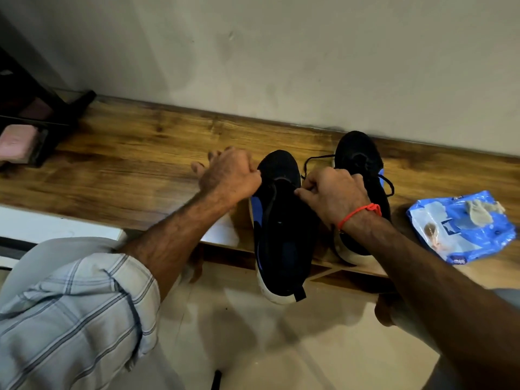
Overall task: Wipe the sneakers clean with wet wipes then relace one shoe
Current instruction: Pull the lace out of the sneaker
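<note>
On wooden shelf by wall: two black/blue sneakers, wipes pack (461, 228) at right w/ a used wipe on top. Lacing step in hand. Left hand (229, 175) and right hand (333, 197) each pinch the lace (315, 160) at near sneaker (278, 220); far sneaker (363, 175) just beside. Next prob. needs feeding a tip thru an eyelet; eyelets hidden.

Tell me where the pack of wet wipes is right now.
In the head view the blue wet wipes pack lies on the wooden bench at the far right, just right of the right-hand sneaker, with a crumpled used wipe on top.
</note>
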Demonstrator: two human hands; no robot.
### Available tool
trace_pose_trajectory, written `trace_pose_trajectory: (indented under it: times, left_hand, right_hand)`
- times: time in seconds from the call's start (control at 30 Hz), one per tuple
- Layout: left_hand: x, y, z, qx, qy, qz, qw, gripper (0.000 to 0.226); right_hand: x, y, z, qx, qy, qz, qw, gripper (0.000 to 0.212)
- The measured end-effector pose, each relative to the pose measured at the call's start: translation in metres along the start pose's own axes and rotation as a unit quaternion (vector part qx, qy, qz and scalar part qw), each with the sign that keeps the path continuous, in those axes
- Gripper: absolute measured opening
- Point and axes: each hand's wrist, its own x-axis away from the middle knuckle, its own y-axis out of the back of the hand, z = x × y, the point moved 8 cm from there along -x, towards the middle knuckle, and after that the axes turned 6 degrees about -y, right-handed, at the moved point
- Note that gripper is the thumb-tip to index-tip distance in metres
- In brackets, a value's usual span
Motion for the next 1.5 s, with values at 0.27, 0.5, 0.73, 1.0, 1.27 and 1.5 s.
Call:
trace_pose_trajectory:
  times: [0.27,0.5,0.73,1.0,1.27,1.5]
  left_hand:
    - [0.011,-0.016,-0.04,-0.033,-0.178,0.016,0.983,0.027]
    - [0.003,-0.001,-0.036,-0.104,-0.163,-0.002,0.981,0.02]
    - [-0.01,0.028,0.005,-0.112,-0.084,-0.048,0.989,0.029]
    - [0.009,-0.03,-0.051,-0.189,-0.237,0.038,0.952,0.024]
    - [-0.022,0.06,0.031,-0.214,0.009,-0.109,0.971,0.025]
    - [0.014,-0.02,-0.052,-0.195,-0.27,0.008,0.943,0.034]
  right_hand:
    - [0.002,0.003,0.004,-0.004,0.008,-0.008,1.0,0.018]
    - [0.0,-0.001,-0.003,0.008,-0.02,-0.001,1.0,0.023]
    - [-0.001,0.0,0.001,-0.01,-0.005,-0.013,1.0,0.025]
    - [0.0,0.001,0.004,0.006,0.003,-0.026,1.0,0.022]
    - [-0.002,0.0,-0.007,0.003,-0.012,-0.015,1.0,0.026]
    - [-0.003,-0.001,-0.002,0.014,-0.005,-0.018,1.0,0.024]
